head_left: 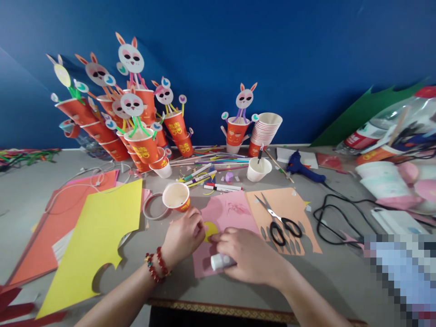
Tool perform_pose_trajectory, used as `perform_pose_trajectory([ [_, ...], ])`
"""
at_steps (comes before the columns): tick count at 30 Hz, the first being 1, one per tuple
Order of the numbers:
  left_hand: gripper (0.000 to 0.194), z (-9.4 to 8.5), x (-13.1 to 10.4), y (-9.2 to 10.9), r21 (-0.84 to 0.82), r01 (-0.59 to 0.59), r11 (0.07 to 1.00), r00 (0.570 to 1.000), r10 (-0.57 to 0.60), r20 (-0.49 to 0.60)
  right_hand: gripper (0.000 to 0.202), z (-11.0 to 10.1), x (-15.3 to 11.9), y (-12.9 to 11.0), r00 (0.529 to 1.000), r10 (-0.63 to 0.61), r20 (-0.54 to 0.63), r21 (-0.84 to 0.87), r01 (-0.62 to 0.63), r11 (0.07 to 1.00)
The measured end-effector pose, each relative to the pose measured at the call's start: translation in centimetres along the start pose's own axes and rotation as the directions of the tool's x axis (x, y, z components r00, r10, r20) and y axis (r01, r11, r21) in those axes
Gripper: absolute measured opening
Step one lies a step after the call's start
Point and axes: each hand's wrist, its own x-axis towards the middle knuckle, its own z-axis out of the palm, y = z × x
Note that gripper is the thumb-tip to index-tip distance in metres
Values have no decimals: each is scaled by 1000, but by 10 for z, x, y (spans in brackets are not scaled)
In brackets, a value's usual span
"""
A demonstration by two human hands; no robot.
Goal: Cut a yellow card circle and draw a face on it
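My left hand point(184, 234) is closed, its fingers curled together at the left edge of a yellow paper circle point(211, 230). Whatever it may pinch is hidden. My right hand point(250, 254) wraps round a white glue stick point(221, 262) lying sideways, and its fingertips reach the circle's right side. Beneath both is a pink paper sheet point(223, 206) with a drawn mark. Just beyond my left hand stands a paper cup point(177, 196), beside a roll of tape point(155, 206). Black-handled scissors point(277, 219) lie open on a cut peach sheet point(299, 206) to the right.
Cut yellow paper point(102, 222) covers orange sheets at left. Red cups with rabbit faces point(132, 104) stand stacked along the blue wall. Markers point(223, 187), a white cup point(258, 170) and a blue glue gun point(303, 167) with a black cord point(323, 222) lie beyond.
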Motion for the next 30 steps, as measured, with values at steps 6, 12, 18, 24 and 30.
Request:
perform_pose_trajectory([
  [6, 10, 3, -3, -2, 62, -27, 998, 1000, 28, -10, 8, -1, 0, -1, 1000, 15, -3, 2, -15, 1000],
  [12, 15, 3, -6, -1, 33, -66, 997, 997, 67, -27, 9, 0, 0, 0, 1000, 9, 2, 7, -9, 1000],
  [18, 17, 8, -10, -13, -123, -166, 978, 981, 150, -125, 12, 2, 0, 2, 1000, -13, -20, 15, 14, 1000],
  [24, 22, 8, -12, -15, -94, -167, 981, 984, 160, -74, 14, 3, 0, 3, 1000, 2, -18, 2, -2, 1000],
  [30, 21, 6, -10, -15, -128, -173, 977, 985, 168, -50, 15, 3, 0, 3, 1000, -2, -15, -6, 1, 1000],
])
